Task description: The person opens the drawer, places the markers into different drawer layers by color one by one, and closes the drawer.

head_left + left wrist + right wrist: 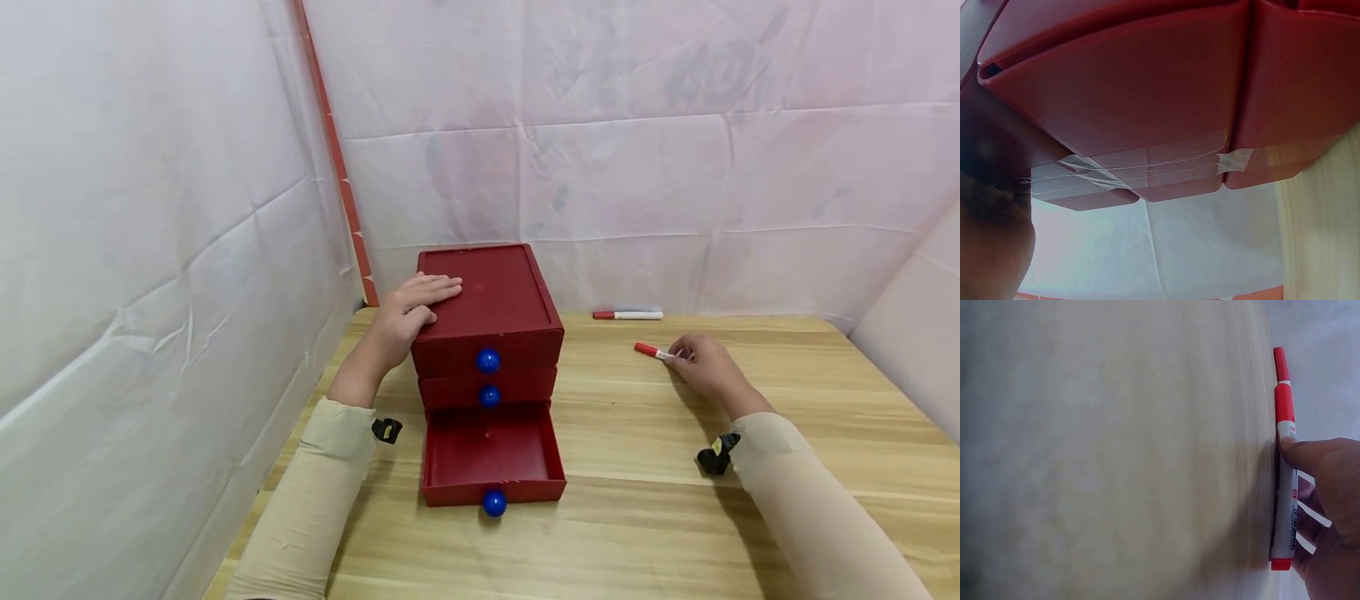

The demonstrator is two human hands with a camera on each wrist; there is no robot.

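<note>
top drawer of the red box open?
No. The top drawer sits flush and closed under the left hand; only the bottom drawer is pulled out.

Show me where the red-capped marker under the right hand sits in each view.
Head: marker right of centre on the wooden table, pinched by the right hand.
Left wrist: not in it.
Right wrist: marker along the right edge, fingers on it.
Shared landmark: the wooden table.

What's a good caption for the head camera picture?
Left hand rests on red drawer box; right hand pinches red marker.
</note>
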